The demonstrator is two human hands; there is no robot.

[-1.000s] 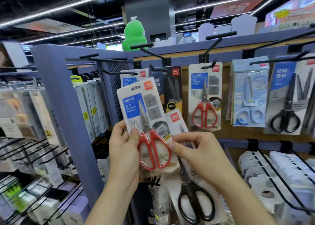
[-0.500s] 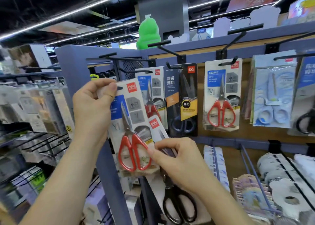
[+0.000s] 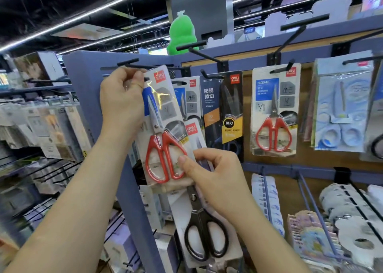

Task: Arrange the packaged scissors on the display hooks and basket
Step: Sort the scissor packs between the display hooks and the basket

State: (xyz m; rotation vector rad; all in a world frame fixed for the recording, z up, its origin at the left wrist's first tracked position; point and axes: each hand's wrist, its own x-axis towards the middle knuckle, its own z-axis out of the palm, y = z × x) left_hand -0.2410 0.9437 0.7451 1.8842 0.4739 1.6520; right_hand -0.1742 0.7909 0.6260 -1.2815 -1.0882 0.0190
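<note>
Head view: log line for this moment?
left hand grips red scissors pack top near hook | right hand pinches its bottom, holds black scissors pack
</note>
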